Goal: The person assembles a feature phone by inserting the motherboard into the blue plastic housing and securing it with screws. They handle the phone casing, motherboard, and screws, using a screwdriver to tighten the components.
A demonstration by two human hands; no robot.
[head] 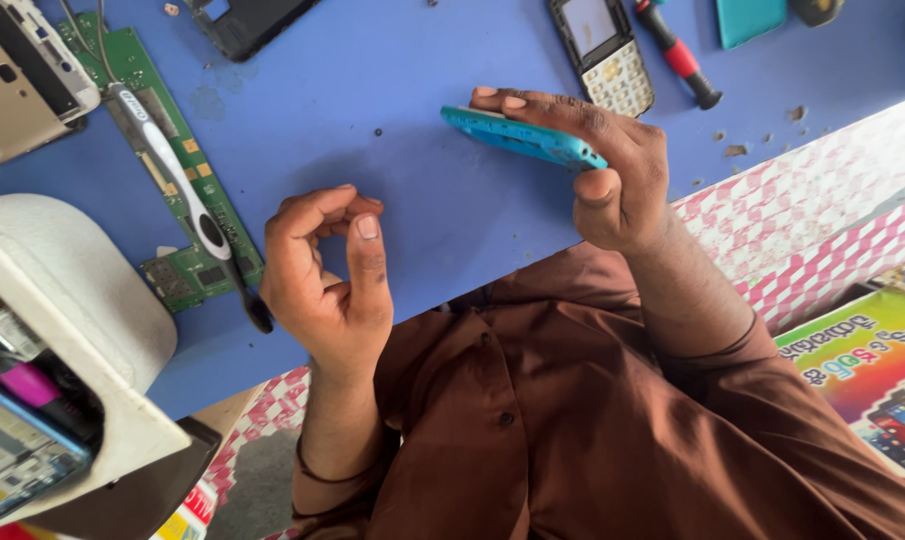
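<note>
My right hand (618,180) grips a bright blue phone casing (518,137) by its right end and holds it edge-on just above the blue table (373,90). My left hand (328,285) is raised beside it, about a hand's width to the left. Its fingers curl in against the thumb, and nothing shows between them. Both forearms come up from my brown shirt (533,420) at the bottom of the view.
A green circuit board (188,270) lies at the left with a white and black toothbrush (158,145) across it. A keypad phone (608,50), a red-handled screwdriver (678,55), a teal cover (748,18) and a black phone frame (248,22) lie at the far edge. A white stand (83,300) is near left.
</note>
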